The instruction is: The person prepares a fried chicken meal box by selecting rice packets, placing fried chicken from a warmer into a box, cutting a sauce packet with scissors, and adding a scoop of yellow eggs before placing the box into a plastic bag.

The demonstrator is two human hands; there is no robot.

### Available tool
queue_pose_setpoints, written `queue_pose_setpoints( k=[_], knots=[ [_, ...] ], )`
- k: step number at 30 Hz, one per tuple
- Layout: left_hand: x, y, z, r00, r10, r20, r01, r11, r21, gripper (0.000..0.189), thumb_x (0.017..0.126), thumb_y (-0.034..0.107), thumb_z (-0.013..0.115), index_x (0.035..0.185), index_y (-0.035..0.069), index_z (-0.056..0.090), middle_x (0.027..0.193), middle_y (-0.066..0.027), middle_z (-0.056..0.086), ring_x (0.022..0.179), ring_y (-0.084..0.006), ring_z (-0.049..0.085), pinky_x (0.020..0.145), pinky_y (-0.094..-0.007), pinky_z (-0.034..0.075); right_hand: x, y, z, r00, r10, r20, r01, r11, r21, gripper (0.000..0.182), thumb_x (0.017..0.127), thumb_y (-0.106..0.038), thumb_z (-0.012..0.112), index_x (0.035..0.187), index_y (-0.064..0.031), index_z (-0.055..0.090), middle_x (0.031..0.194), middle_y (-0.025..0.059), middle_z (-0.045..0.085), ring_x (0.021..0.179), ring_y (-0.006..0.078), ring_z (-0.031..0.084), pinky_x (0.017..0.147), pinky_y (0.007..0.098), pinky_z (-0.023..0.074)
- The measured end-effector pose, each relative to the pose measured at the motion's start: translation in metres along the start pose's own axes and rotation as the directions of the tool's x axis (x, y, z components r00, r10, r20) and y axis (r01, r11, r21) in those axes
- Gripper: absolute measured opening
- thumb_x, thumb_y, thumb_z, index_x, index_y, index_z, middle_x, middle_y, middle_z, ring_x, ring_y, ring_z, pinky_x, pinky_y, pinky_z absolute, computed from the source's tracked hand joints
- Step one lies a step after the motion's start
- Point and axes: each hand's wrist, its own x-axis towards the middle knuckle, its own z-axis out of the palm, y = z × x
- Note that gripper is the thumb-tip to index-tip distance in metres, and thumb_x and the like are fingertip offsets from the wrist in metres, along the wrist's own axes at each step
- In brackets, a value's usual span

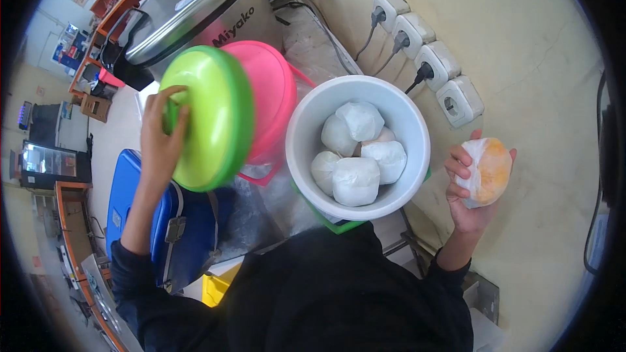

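Observation:
My left hand (166,132) grips the knob of a round green plastic lid (210,117), which is tilted on edge in the air. Behind that lid is a round pink lid (266,88). In my right hand (464,186), held off to the right before the wall, is a bundle in translucent white wrapping (486,171) with something orange-yellow showing through one side. Between my hands stands an uncovered pale round bucket (298,156). Several white wrapped bundles (356,181) lie piled at its bottom. Part of the pile is hidden by the upper bundles.
A large Miyako rice cooker (230,14) stands behind the pink lid. Wall sockets (437,66) with plugged-in cables are close to the bucket's right. A blue cooler box (142,205) sits at the left, below the green lid. Something yellow (217,288) shows near my body.

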Motion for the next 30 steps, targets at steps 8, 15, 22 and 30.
queue_pose_setpoints(
  k=[8,15,22,30],
  knots=[
    [0.004,0.154,0.097,0.845,0.449,0.29,-0.449,0.891,-0.071,0.05,0.064,0.006,0.067,0.111,0.011,0.052,0.109,-0.015,0.047,0.1,-0.0337,0.047,0.079,-0.0415,0.048,-0.005,-0.026,-0.008,0.991,-0.025,0.13,0.035,0.997,-0.072,0.061,0.089,-0.053,0.039,0.13,-0.0076,0.036,0.094,0.0104,0.033,0.082,0.0213,0.038,0.058,0.0341,0.0474],
    [-0.009,0.173,0.111,0.831,0.443,0.337,-0.413,0.896,-0.161,0.046,0.071,0.02,0.066,0.112,0.008,0.049,0.109,-0.0184,0.045,0.094,-0.0338,0.048,0.073,-0.0421,0.049,-0.024,-0.001,0.0,0.989,-0.105,0.103,0.111,0.992,-0.062,0.065,0.09,-0.056,0.035,0.131,-0.007,0.034,0.095,0.0133,0.034,0.083,0.0245,0.038,0.058,0.0372,0.0466],
    [-0.018,0.119,0.107,0.895,0.378,0.236,-0.318,0.913,-0.256,0.079,0.076,0.041,0.064,0.137,0.007,0.027,0.128,-0.026,0.035,0.12,-0.0424,0.033,0.095,-0.0592,0.03,-0.047,0.089,0.036,0.985,-0.085,0.148,0.107,0.984,-0.146,0.062,0.09,-0.055,0.037,0.129,-0.0072,0.035,0.095,0.0129,0.034,0.083,0.0238,0.039,0.057,0.0362,0.0475],
    [-0.158,-0.031,-0.112,0.714,0.608,0.348,-0.621,0.779,-0.088,0.059,0.082,0.039,0.059,0.127,0.004,0.042,0.13,-0.0187,0.039,0.131,-0.0345,0.025,0.104,-0.0517,0.023,-0.062,0.238,0.043,0.95,0.115,0.29,-0.063,0.981,-0.182,0.061,0.089,-0.054,0.04,0.127,-0.0074,0.035,0.092,0.0124,0.034,0.079,0.0235,0.04,0.052,0.0353,0.0469]
  ],
)
